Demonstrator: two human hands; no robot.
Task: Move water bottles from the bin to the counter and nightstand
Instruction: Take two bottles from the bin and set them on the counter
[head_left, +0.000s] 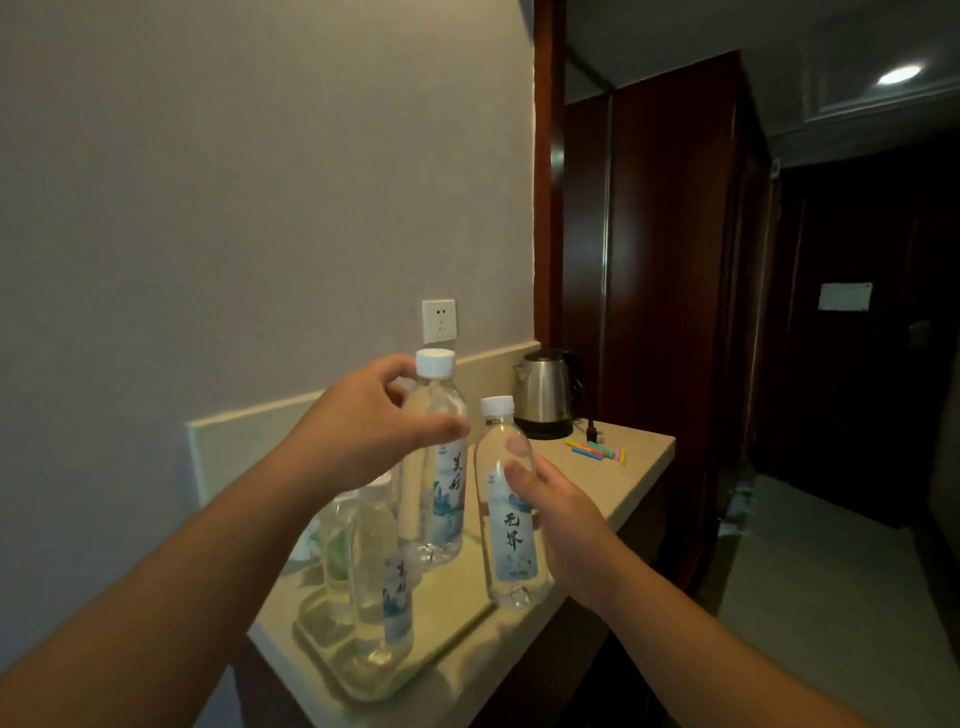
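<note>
Two bottles up at once — my left hand (358, 431) has its fingers and thumb curled round the shoulder of the tall bottle (435, 467), just under the white cap, and my right hand (561, 525) wraps the short bottle (508, 509) at mid-body, thumb pressed on the clear plastic above the label. Both are upright over the counter (613, 467); the tall one's base looks down at or just above the tray (441, 623), though I cannot tell if it touches. The short one hangs at the counter's front edge.

They look full and clear, so I judge them fairly heavy for their size, with thin walls that give under a squeeze and smooth plastic that may slip. I'd hold the ribbed shoulder or the label band, not the cap.

Writing — the short bottle's label reads 无界 in dark brush script. The tall one carries two brush characters over a blue landscape print; the first looks like 美, the second I can't make out.

More bottles (379, 571) stand in the tray under my left arm. Kettle (545, 389) at the back.
</note>
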